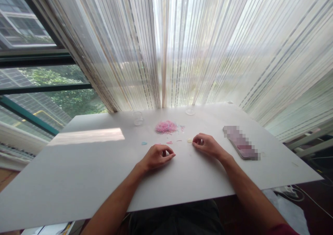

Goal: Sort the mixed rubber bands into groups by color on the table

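Observation:
My left hand (159, 156) rests over the middle of the white table (104, 179), thumb and fingertips pinched together. Whatever may be between them is too small to make out. My right hand (207, 145) is also pinched, its fingertips at a small pale yellow piece (189, 141). Beyond both hands lies a heap of tiny pink and pastel pieces (166, 127). A loose blue piece (144, 143) lies left of the left hand, and a pink piece (169, 142) sits just past its knuckles.
A clear round container (138, 118) stands at the back left, and a clear round lid or dish (190, 112) at the back. To the right is a pinkish flat object (241, 143), partly pixelated. Striped curtains (166, 48) hang behind the table.

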Demonstrator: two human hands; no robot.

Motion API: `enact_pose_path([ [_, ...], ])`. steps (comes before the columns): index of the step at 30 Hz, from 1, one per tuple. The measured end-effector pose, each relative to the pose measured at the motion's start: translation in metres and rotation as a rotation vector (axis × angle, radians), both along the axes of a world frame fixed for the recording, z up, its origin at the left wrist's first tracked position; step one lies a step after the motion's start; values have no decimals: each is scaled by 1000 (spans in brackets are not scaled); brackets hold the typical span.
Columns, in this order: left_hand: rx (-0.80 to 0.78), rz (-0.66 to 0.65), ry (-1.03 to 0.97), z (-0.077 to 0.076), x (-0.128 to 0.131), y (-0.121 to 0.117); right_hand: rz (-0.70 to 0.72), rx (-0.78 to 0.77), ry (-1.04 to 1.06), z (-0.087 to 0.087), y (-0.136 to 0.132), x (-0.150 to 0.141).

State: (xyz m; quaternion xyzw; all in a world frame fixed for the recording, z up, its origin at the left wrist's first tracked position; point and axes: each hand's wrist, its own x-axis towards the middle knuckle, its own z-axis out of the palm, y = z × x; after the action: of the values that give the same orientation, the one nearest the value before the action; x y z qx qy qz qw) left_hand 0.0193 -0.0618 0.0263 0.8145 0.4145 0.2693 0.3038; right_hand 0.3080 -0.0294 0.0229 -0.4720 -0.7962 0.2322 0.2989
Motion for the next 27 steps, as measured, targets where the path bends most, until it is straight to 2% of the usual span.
enact_pose_path([
  [11, 8, -8, -11, 1, 1, 0, -5, 19, 2, 0, 0, 1],
  [19, -2, -13, -17, 2, 1, -1, 37, -69, -26, 2, -3, 0],
  [27, 10, -8, -4, 1, 1, -1, 36, -34, -7, 0, -3, -2],
])
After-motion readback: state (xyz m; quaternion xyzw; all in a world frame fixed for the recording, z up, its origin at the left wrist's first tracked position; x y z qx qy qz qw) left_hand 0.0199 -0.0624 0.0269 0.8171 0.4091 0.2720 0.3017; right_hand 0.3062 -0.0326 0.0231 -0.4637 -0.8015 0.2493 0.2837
